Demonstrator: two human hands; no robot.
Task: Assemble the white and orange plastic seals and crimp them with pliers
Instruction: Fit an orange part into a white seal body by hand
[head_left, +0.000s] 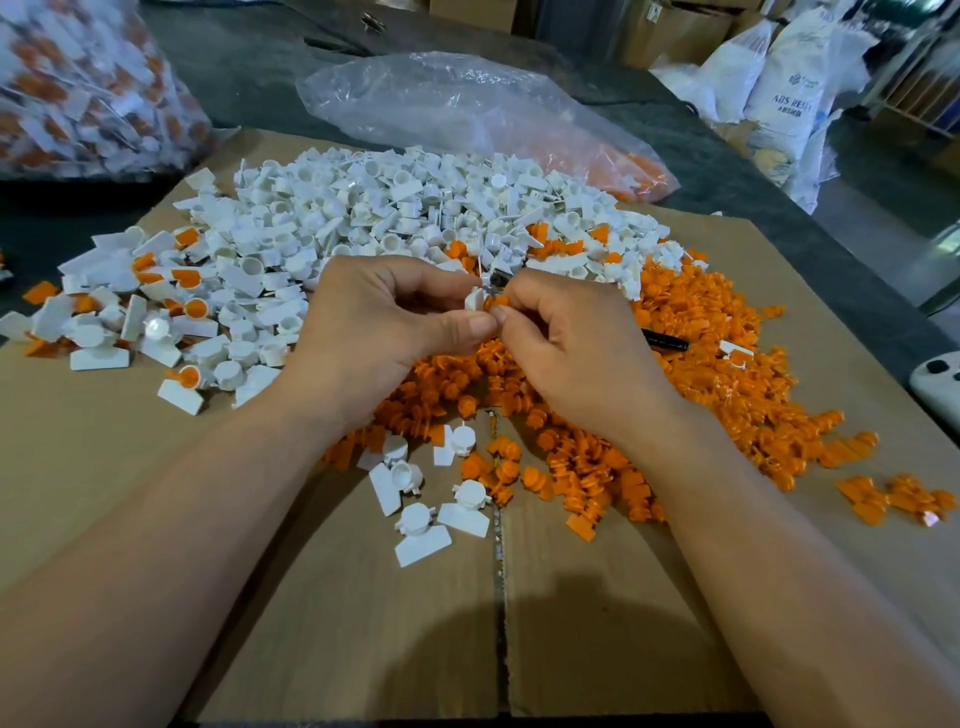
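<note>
Our two forearms reach in from the bottom edge and meet above the middle of the heap. Our left hand (379, 322) pinches a white seal body (474, 300) between thumb and curled fingers. Our right hand (566, 338), fingers likewise curled, pinches an orange insert (500, 302) pressed against it. A small dark part just above the two pieces is too small for us to identify.

At upper left, a clear bag (78, 88) bulges with joined white-and-orange seals. A second, slack clear bag (441, 104) behind the heap holds orange pieces at its right end.

Flattened cardboard (156, 493) covers the dark surface (234, 78). It carries a pile of white bodies (389, 208) on the left and a spread of orange inserts (717, 364) on the right, where a black handle (667, 342) pokes out. White sacks (779, 88) stand at upper right.
</note>
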